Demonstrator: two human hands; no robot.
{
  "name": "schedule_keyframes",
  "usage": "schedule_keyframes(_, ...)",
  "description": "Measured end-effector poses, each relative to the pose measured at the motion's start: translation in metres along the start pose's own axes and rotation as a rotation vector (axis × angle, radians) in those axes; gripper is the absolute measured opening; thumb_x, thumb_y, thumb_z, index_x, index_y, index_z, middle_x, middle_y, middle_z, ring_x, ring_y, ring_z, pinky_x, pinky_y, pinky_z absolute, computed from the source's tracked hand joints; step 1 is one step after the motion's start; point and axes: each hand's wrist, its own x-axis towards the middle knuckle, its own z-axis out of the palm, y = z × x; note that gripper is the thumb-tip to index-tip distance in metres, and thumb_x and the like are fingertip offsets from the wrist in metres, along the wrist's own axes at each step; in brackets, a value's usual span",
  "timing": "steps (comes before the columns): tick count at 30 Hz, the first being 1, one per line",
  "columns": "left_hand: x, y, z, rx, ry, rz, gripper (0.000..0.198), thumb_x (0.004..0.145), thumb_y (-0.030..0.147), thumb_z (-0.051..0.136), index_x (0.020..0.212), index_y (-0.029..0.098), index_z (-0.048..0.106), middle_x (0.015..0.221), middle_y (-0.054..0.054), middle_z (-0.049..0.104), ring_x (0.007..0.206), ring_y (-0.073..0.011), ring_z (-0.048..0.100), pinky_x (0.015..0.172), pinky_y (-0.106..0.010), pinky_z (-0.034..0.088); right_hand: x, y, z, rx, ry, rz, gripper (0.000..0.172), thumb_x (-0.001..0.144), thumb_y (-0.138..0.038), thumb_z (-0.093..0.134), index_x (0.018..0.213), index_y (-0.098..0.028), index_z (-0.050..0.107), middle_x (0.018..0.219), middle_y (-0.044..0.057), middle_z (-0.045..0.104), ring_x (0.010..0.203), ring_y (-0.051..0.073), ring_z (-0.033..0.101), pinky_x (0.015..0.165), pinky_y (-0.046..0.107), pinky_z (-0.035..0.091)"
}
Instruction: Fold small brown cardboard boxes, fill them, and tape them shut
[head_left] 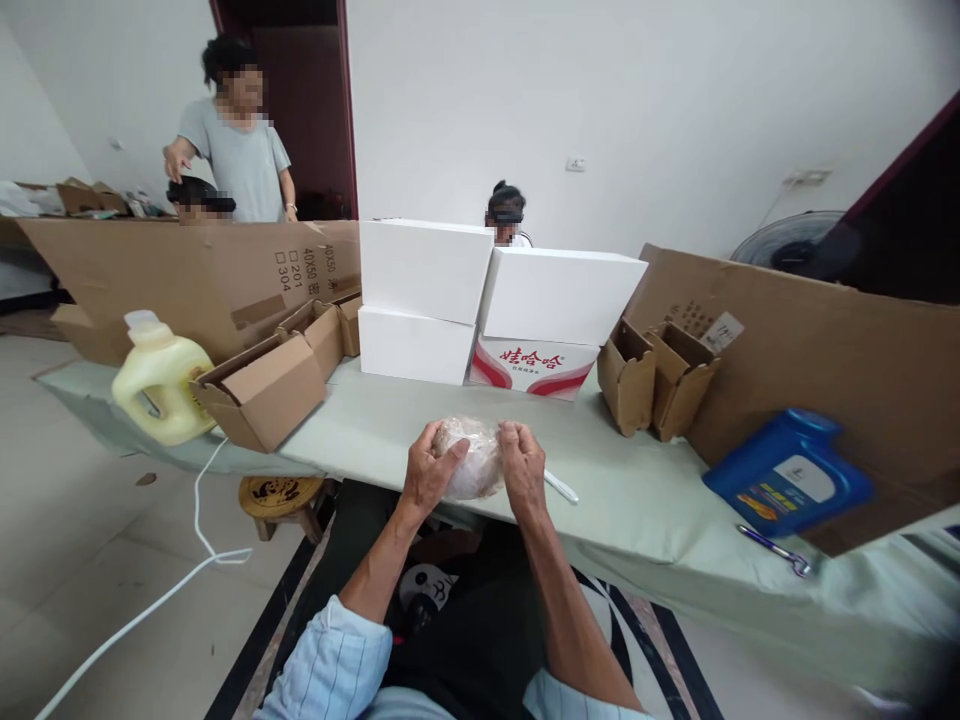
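Observation:
A rounded bundle in clear, crinkled plastic wrap (474, 465) is held between my two hands at the table's near edge. What lies inside the wrap shows whitish to brownish and cannot be made out. My left hand (430, 468) is closed on its left side, with the thumb lying across the top. My right hand (523, 462) pinches the plastic at the right side, fingers curled in. Just right of my right hand, a white plastic-looking utensil handle (561, 487) lies on the pale green tablecloth (630, 500).
White boxes (424, 270) stand stacked ahead. Small cardboard boxes (262, 395) and a yellow jug (161, 375) are at left. At right are more open boxes (679, 380), a blue bottle (791, 475) and a purple tool (772, 548). People (240, 150) are beyond the cardboard walls.

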Motion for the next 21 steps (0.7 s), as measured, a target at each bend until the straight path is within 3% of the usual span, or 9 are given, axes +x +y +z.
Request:
schedule_keyframes(6,-0.009,0.014,-0.005,0.109,-0.034,0.084,0.041,0.092,0.056,0.066,0.109,0.02,0.074,0.096,-0.004,0.078,0.088,-0.0198,0.069,0.08,-0.026,0.055,-0.008,-0.004,0.01,0.078,-0.068,0.044,0.054,0.086,-0.07,0.06,0.063,-0.026,0.039,0.058,-0.006,0.034,0.058,0.012,0.029,0.051,0.027,0.03)
schedule_keyframes(11,-0.006,0.017,-0.008,0.14,-0.06,0.088,0.041,0.09,0.056,0.071,0.106,0.018,0.076,0.095,-0.004,0.079,0.088,-0.0208,0.07,0.083,-0.027,0.056,-0.013,0.006,0.014,0.144,-0.038,0.078,0.055,0.082,-0.073,0.062,0.063,-0.025,0.042,0.057,-0.007,0.035,0.055,0.011,0.028,0.049,0.026,0.031)
schedule_keyframes(14,-0.005,0.015,-0.013,0.04,-0.1,0.067,0.057,0.091,0.063,0.069,0.124,0.018,0.071,0.115,-0.01,0.077,0.105,-0.025,0.071,0.093,-0.031,0.056,-0.005,0.008,0.012,0.167,0.025,0.088,0.055,0.08,-0.073,0.064,0.064,-0.025,0.044,0.058,-0.006,0.038,0.055,0.011,0.032,0.049,0.026,0.033)
schedule_keyframes(17,-0.007,0.012,-0.01,-0.137,-0.071,0.017,0.081,0.092,0.073,0.063,0.15,0.019,0.051,0.147,-0.017,0.063,0.128,-0.0311,0.065,0.1,-0.034,0.056,0.003,0.01,0.016,0.185,0.133,0.087,0.054,0.084,-0.076,0.056,0.072,-0.024,0.047,0.062,-0.005,0.044,0.058,0.013,0.039,0.053,0.026,0.038)
schedule_keyframes(19,-0.009,0.01,-0.004,-0.163,-0.012,0.016,0.089,0.089,0.075,0.066,0.155,0.019,0.043,0.155,-0.018,0.055,0.137,-0.0335,0.059,0.105,-0.036,0.054,0.005,0.012,0.023,0.185,0.183,0.081,0.055,0.087,-0.078,0.047,0.077,-0.024,0.049,0.067,-0.003,0.05,0.062,0.014,0.045,0.056,0.027,0.041)
schedule_keyframes(21,-0.009,0.01,0.001,-0.123,0.089,0.039,0.083,0.089,0.071,0.069,0.15,0.019,0.047,0.153,-0.017,0.057,0.141,-0.0335,0.055,0.113,-0.038,0.049,0.002,0.015,0.028,0.167,0.194,0.076,0.057,0.089,-0.079,0.041,0.08,-0.024,0.051,0.07,-0.001,0.054,0.066,0.016,0.049,0.06,0.027,0.044)
